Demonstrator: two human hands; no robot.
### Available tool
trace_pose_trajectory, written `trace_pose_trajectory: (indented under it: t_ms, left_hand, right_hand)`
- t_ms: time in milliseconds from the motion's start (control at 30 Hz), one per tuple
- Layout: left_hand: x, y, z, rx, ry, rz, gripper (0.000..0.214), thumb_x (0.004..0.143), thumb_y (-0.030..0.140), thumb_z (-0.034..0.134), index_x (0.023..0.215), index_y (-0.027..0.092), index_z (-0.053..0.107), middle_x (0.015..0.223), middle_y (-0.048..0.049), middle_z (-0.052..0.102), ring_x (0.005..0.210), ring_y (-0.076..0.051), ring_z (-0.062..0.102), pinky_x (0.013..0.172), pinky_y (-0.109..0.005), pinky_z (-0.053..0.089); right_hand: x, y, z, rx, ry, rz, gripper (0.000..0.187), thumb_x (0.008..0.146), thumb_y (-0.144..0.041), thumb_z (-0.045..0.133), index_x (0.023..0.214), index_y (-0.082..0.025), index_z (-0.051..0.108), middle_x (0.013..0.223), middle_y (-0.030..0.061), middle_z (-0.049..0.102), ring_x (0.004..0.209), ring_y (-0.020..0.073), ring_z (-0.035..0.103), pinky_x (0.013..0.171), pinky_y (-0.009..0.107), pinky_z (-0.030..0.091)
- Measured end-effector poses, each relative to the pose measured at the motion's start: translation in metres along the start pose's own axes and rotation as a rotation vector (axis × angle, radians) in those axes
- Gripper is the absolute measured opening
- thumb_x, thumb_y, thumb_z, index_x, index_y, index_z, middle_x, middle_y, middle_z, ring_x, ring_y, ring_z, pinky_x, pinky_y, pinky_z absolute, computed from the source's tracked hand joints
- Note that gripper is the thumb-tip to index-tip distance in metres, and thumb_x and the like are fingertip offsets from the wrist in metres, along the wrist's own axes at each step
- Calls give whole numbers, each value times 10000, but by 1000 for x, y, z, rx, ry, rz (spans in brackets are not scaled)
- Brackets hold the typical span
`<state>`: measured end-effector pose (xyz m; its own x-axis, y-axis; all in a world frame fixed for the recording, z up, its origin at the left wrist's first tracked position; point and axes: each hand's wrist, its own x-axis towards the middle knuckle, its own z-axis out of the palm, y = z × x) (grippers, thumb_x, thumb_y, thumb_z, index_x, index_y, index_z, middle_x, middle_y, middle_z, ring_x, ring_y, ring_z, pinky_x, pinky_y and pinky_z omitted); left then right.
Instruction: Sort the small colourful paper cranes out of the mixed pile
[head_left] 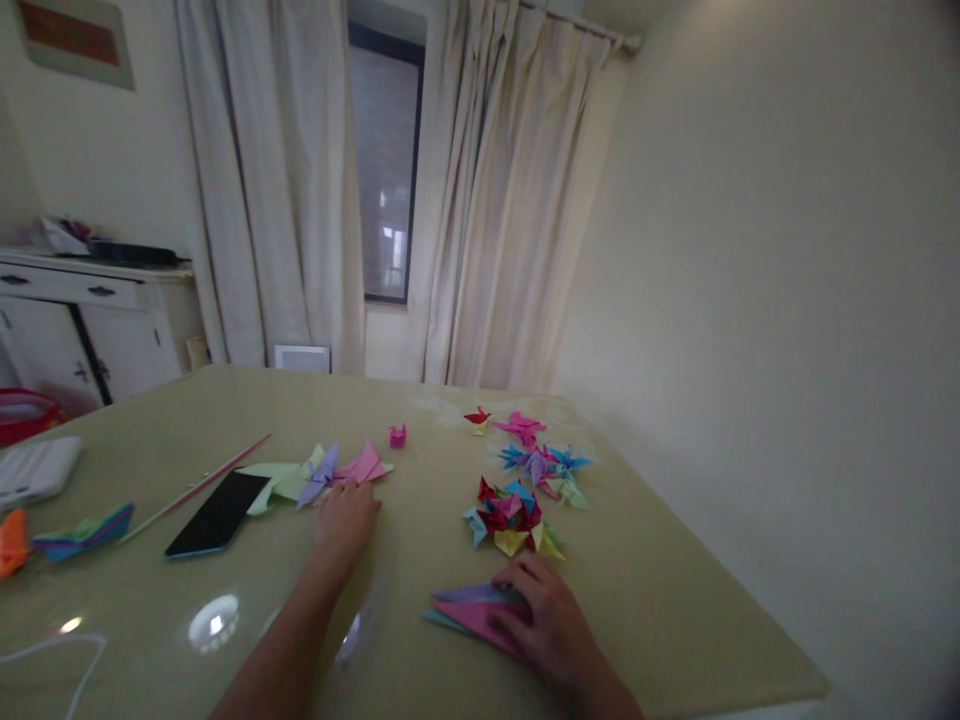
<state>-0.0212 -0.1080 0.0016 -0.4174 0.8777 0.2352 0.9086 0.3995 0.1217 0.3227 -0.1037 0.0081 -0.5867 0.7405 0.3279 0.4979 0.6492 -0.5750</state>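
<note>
My left hand (345,520) reaches across the table (675,600) with its fingers curled down at the near edge of loose folded papers, green, purple and pink (319,475); whether it grips one I cannot make out. My right hand (544,620) lies flat, fingers spread, on a stack of purple and pink folded paper sheets (465,608) near the front edge. Just beyond that hand sits a pile of small coloured origami pieces (510,515).
More origami pieces (544,462) lie further back, with a tiny pink one (397,435) apart. A black phone (217,513), a pink stick (199,487), a white object (34,470) and coloured folded paper (82,533) lie left. Curtains, a window and a white cabinet (90,320) stand behind.
</note>
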Motion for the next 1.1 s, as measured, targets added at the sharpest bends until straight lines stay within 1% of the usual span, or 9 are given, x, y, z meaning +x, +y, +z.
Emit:
trace_pose_trajectory:
  t_ms: [233,400,467,633,733,867,933,1000,1100]
  left_hand:
    - [6,12,6,-163,19,141,309,878,11,421,946,184,668,1095,-130,694,1084,-269,645,886,-346,478]
    - [5,36,4,-768,17,207,57,881,168,539,849,215,546,795,-7,621,711,-184,635,672,-283,485]
    - [1,47,1,-1047,-20,227,143,878,321,642,875,218,543,767,21,604,667,-167,624,599,-255,472]
    - [-10,65,-6,-1509,-151,229,355,809,439,805,873,206,544,756,51,580,641,-111,576,566,-206,448]
    - [-15,71,-6,-1581,-233,219,396,793,453,836,869,200,543,740,55,574,642,-103,574,577,-202,453]
    - [-13,74,-4,-1544,-223,228,384,809,491,801,864,200,556,761,24,607,700,-148,624,630,-252,508]
    - [-7,66,-6,-1424,-96,233,343,867,522,708,878,201,588,812,-11,634,765,-189,647,699,-315,548]
    - [3,48,-10,-1181,182,173,310,913,505,611,888,197,628,898,-59,650,875,-239,647,822,-401,558]
    - [16,9,-14,-703,585,-58,279,946,375,516,1041,171,681,1059,-130,637,1074,-310,600,1014,-510,480]
  right_hand:
    - [44,-25,10,-47,110,-93,147,904,-269,773,1049,-245,760,1059,85,716,1047,294,656,930,418,522]
    - [93,-47,26,-67,28,-56,348,928,-296,745,1261,-198,712,1203,122,723,1144,315,666,1003,434,512]
    - [104,-46,37,-5,72,-32,405,939,-282,720,1328,-178,674,1238,139,719,1113,303,689,989,422,525]
    - [104,-30,56,384,186,9,230,951,-305,680,1132,-169,725,1057,107,771,873,236,746,805,339,576]
    - [98,-25,57,575,145,15,191,912,-322,719,1041,-181,725,890,60,782,783,224,747,723,311,572]
    - [97,-30,54,552,143,-20,154,908,-300,710,1018,-194,735,835,36,771,733,205,725,680,291,551]
    - [98,-30,50,479,228,-46,126,935,-290,675,990,-198,742,871,45,774,771,203,722,720,296,553]
    - [99,-25,44,414,385,-42,153,967,-307,635,983,-197,739,923,64,774,836,210,722,771,309,558]
    - [102,-8,31,330,615,2,217,1002,-349,577,1031,-192,725,976,84,763,864,215,714,801,330,562]
